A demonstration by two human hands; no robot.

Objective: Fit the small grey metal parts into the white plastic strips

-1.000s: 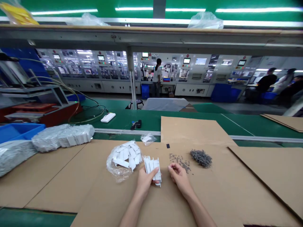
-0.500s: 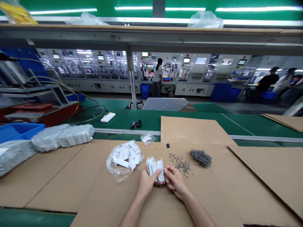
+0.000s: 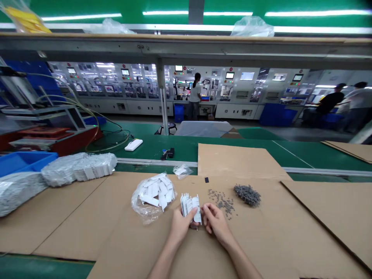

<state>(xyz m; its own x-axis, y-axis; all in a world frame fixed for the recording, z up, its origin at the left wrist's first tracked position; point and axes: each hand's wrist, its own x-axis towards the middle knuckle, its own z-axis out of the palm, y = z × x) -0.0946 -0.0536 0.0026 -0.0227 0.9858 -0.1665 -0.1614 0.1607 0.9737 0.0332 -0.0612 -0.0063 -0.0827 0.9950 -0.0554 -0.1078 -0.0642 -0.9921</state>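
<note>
My left hand (image 3: 181, 224) is closed around a stack of several thin white plastic pieces (image 3: 195, 207), fanned out and standing upright, with the thumb across the front one. Just to their right is my right hand (image 3: 215, 221), its thumb and forefinger pinched together; whatever may be between the fingertips is too small to make out. Small grey parts (image 3: 222, 201) lie scattered on the cardboard (image 3: 261, 240) beyond that hand, and a denser heap of grey parts (image 3: 247, 194) sits farther right. Left of the stack, an opened clear bag (image 3: 145, 215) holds more loose white pieces (image 3: 158, 190).
Bagged bundles of white pieces (image 3: 78, 166) and a blue bin (image 3: 26, 161) stand at the left, near a machine with a red base (image 3: 49, 135). Keys (image 3: 167, 154), a white box (image 3: 133, 145) and a small plastic bag (image 3: 182, 171) lie behind. A person (image 3: 194, 97) stands in the background.
My right hand has drawn slightly away from the front white piece, opening a small gap. My left hand keeps its hold on the stack. The camera view has shifted a little.
</note>
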